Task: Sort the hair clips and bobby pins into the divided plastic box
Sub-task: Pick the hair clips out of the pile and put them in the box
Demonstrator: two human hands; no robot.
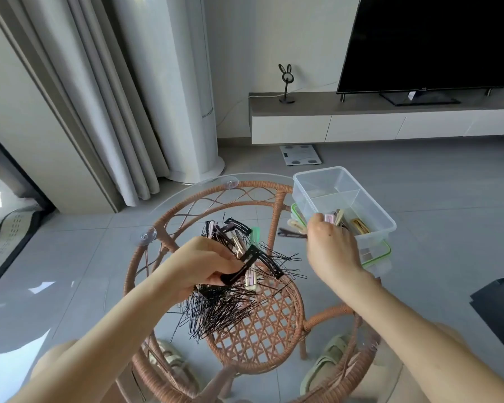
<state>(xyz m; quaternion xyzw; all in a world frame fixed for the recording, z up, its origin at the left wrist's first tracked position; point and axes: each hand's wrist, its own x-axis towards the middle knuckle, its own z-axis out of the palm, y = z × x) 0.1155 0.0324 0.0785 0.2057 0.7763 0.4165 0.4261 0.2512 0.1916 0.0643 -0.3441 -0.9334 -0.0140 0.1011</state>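
A tangled pile of black bobby pins (216,309) and larger hair clips (230,237) lies on the round glass tabletop (79,286). My left hand (198,266) reaches into the pile and pinches a black snap clip (245,267). My right hand (330,245) hovers over the near end of the clear divided plastic box (370,205) and holds a pale pink clip (329,219) at its fingertips. Several beige and gold clips (358,225) lie in the box's near compartment. The far compartments look bare.
The box sits on its green-rimmed lid (376,254) at the table's right edge. A dark clip (290,233) lies loose beside the box. A rattan table frame (259,324) shows through the glass, with slippers (326,365) on the floor below.
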